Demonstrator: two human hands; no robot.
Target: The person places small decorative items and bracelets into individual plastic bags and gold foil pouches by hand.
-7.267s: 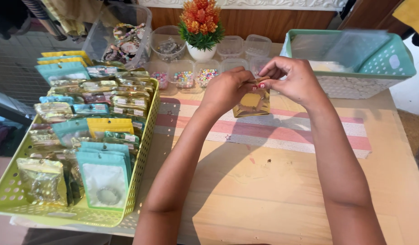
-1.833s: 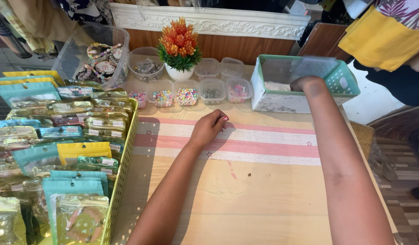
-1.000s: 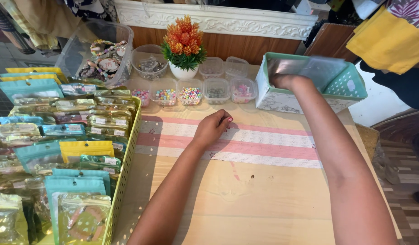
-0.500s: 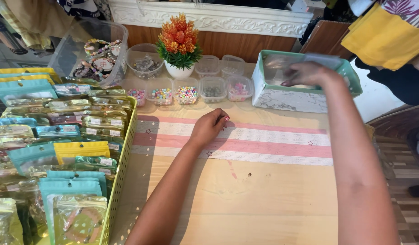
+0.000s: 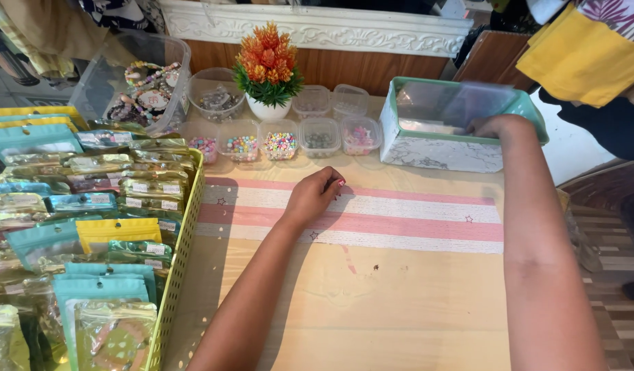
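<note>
Your left hand (image 5: 318, 197) rests on the pink-and-white striped mat (image 5: 413, 220), fingers curled loosely, holding nothing you can see. Your right hand (image 5: 494, 126) sits at the near rim of the green basket (image 5: 530, 110), reaching inside; its fingers are hidden by the rim and blurred, so you cannot tell whether they are closed or holding anything. Just left of the basket stand small clear tubs of beads (image 5: 280, 142), in a row behind the mat, with a potted orange plant (image 5: 267, 69) behind them. The yellow tray (image 5: 183, 254) packed with foil pouches (image 5: 149, 189) fills your left side, well apart from both hands. The wooden table (image 5: 399, 316) lies bare in front.
</note>
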